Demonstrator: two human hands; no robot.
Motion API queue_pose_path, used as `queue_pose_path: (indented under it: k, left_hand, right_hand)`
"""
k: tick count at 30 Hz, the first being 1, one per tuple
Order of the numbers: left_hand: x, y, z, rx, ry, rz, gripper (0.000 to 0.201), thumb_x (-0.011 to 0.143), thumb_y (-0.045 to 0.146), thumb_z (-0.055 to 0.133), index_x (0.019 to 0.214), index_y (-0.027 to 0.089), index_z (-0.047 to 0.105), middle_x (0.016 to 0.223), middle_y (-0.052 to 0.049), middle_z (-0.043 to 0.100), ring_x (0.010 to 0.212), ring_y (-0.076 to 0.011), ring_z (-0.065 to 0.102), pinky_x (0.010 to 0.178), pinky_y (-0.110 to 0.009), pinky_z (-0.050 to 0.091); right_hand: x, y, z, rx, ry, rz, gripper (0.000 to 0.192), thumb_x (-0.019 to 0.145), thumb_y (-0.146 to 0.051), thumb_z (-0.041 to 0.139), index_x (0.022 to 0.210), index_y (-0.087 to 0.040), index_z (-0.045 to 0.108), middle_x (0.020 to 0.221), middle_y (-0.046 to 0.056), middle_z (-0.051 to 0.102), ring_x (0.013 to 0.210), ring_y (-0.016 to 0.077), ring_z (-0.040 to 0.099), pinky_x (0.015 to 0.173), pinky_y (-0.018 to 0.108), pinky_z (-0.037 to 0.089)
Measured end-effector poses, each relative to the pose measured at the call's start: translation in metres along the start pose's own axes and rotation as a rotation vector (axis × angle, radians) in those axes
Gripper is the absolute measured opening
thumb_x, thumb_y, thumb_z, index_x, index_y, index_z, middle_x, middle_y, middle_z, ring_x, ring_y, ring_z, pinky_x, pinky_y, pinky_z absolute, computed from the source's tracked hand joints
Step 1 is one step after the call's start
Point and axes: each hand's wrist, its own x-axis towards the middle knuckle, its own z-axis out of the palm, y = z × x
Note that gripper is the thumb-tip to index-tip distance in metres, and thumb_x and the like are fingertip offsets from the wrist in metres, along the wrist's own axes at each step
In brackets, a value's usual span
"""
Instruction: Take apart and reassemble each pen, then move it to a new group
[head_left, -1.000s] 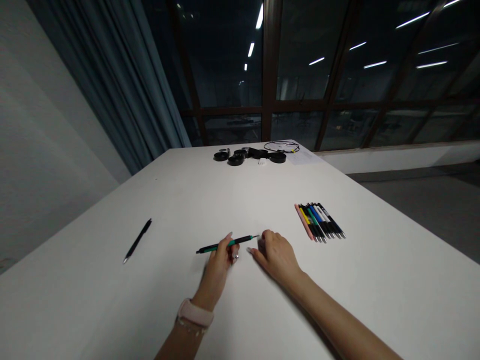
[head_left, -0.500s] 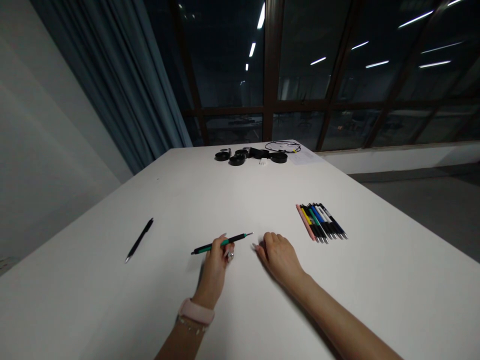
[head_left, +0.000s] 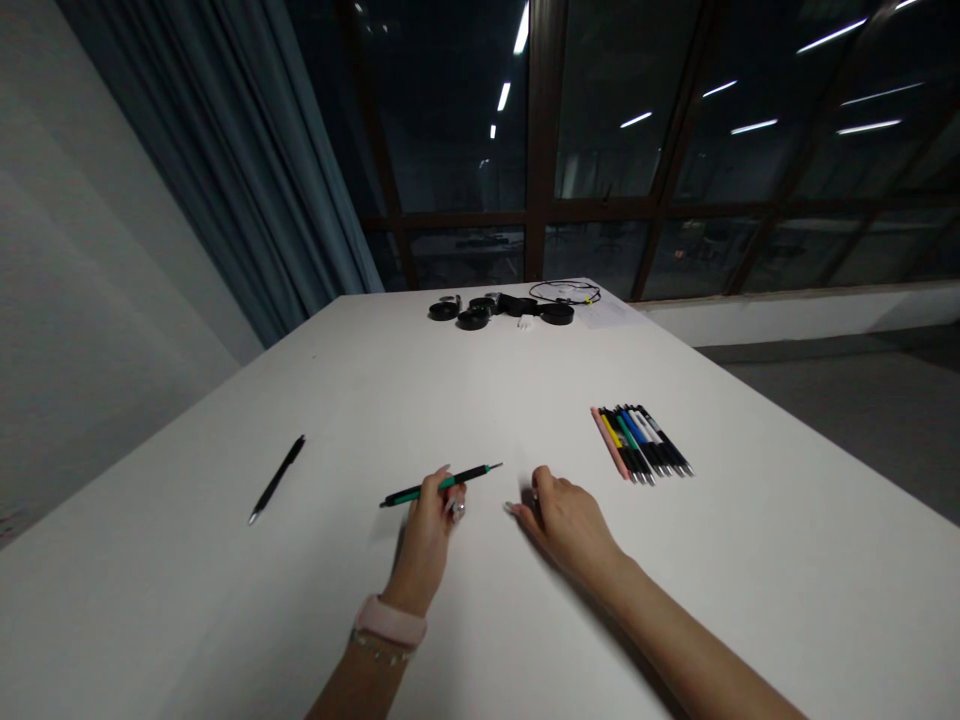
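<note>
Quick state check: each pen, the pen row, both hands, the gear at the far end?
left hand: fingers closed on the green pen, raised off the table.
green pen: held near level, tip pointing right.
right hand: empty, resting on the white table.
black pen: lying loose, far left.
row of pens: side by side, untouched.
black round items: clustered at the far edge.

Dim overall, lit from overhead; ceiling strips mirrored in the dark window (head_left: pixel 637 150) (streaky glare). Soft shadows under arms, wide-angle bending at edges.
</note>
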Motion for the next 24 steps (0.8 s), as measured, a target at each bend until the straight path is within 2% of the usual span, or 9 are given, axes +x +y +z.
queue_pose_path:
  k: [4, 7, 9, 11, 13, 16, 18, 20, 24]
  left_hand:
    - [0.002, -0.002, -0.001, -0.001, 0.017, -0.003, 0.034, 0.056, 0.038, 0.074, 0.063, 0.021, 0.045, 0.05, 0.008, 0.047, 0.048, -0.0075, 0.044, 0.045, -0.019, 0.033]
    - [0.003, -0.004, -0.002, 0.016, 0.016, 0.006, 0.035, 0.057, 0.04, 0.075, 0.064, 0.021, 0.046, 0.051, 0.007, 0.048, 0.05, -0.0079, 0.045, 0.047, -0.019, 0.036]
    - [0.003, -0.005, -0.004, 0.025, 0.013, 0.007, 0.035, 0.057, 0.04, 0.075, 0.064, 0.021, 0.046, 0.052, 0.007, 0.048, 0.05, -0.008, 0.045, 0.047, -0.019, 0.036]
    - [0.004, -0.006, -0.005, 0.036, 0.004, 0.01, 0.035, 0.058, 0.04, 0.075, 0.064, 0.021, 0.046, 0.051, 0.007, 0.047, 0.049, -0.0079, 0.044, 0.046, -0.019, 0.034]
    - [0.005, -0.006, -0.006, 0.056, -0.011, 0.021, 0.035, 0.06, 0.041, 0.074, 0.062, 0.021, 0.046, 0.051, 0.007, 0.046, 0.049, -0.0079, 0.043, 0.046, -0.019, 0.034]
    - [0.006, -0.007, -0.007, 0.082, -0.032, 0.041, 0.035, 0.062, 0.043, 0.073, 0.061, 0.021, 0.046, 0.05, 0.007, 0.046, 0.049, -0.008, 0.042, 0.046, -0.02, 0.033]
    - [0.007, -0.007, -0.007, 0.084, -0.028, 0.051, 0.034, 0.062, 0.043, 0.073, 0.061, 0.021, 0.047, 0.05, 0.007, 0.046, 0.049, -0.0082, 0.042, 0.046, -0.02, 0.033]
    - [0.007, -0.008, -0.007, 0.086, -0.025, 0.055, 0.033, 0.062, 0.043, 0.073, 0.061, 0.021, 0.048, 0.049, 0.007, 0.045, 0.048, -0.0083, 0.042, 0.046, -0.02, 0.032]
    - [0.01, -0.011, -0.009, 0.103, -0.049, 0.053, 0.033, 0.063, 0.045, 0.071, 0.06, 0.021, 0.047, 0.048, 0.007, 0.045, 0.048, -0.0086, 0.041, 0.046, -0.021, 0.032]
  right_hand:
    - [0.002, -0.006, 0.006, -0.08, -0.028, -0.039, 0.006, 0.096, -0.018, 0.049, 0.09, -0.02, 0.048, 0.077, 0.01, 0.07, 0.071, 0.0248, 0.067, 0.056, 0.03, 0.037]
    - [0.002, -0.005, 0.008, -0.093, -0.047, -0.034, 0.013, 0.095, -0.009, 0.044, 0.089, -0.019, 0.051, 0.076, 0.01, 0.069, 0.069, 0.0239, 0.066, 0.055, 0.029, 0.037]
    - [0.001, -0.002, 0.009, -0.013, -0.014, -0.026, 0.013, 0.094, -0.009, 0.044, 0.092, -0.019, 0.052, 0.077, 0.01, 0.069, 0.069, 0.0232, 0.066, 0.055, 0.028, 0.037]
    - [0.001, 0.001, 0.01, 0.178, 0.044, -0.008, 0.01, 0.095, -0.014, 0.045, 0.099, -0.019, 0.053, 0.078, 0.007, 0.07, 0.067, 0.0212, 0.065, 0.057, 0.027, 0.039]
    - [0.001, 0.003, 0.012, 0.485, 0.092, 0.035, 0.011, 0.096, -0.024, 0.047, 0.104, -0.021, 0.053, 0.078, 0.003, 0.069, 0.064, 0.0181, 0.062, 0.058, 0.026, 0.04]
    - [0.004, 0.003, 0.014, 1.015, 0.096, 0.188, 0.022, 0.089, -0.043, 0.056, 0.087, -0.021, 0.056, 0.064, -0.003, 0.059, 0.051, 0.0134, 0.052, 0.05, 0.024, 0.037]
    - [0.007, 0.002, 0.014, 1.257, 0.076, 0.295, 0.035, 0.08, -0.054, 0.064, 0.076, -0.02, 0.057, 0.055, -0.006, 0.05, 0.045, 0.0109, 0.044, 0.045, 0.023, 0.033]
    - [0.01, 0.001, 0.012, 1.37, 0.082, 0.357, 0.042, 0.074, -0.059, 0.068, 0.074, -0.018, 0.063, 0.053, -0.006, 0.047, 0.044, 0.0092, 0.039, 0.044, 0.023, 0.03]
    - [0.014, 0.002, 0.005, 1.477, 0.123, 0.422, 0.046, 0.067, -0.059, 0.075, 0.078, -0.015, 0.073, 0.061, -0.002, 0.056, 0.049, 0.0092, 0.043, 0.048, 0.024, 0.034]
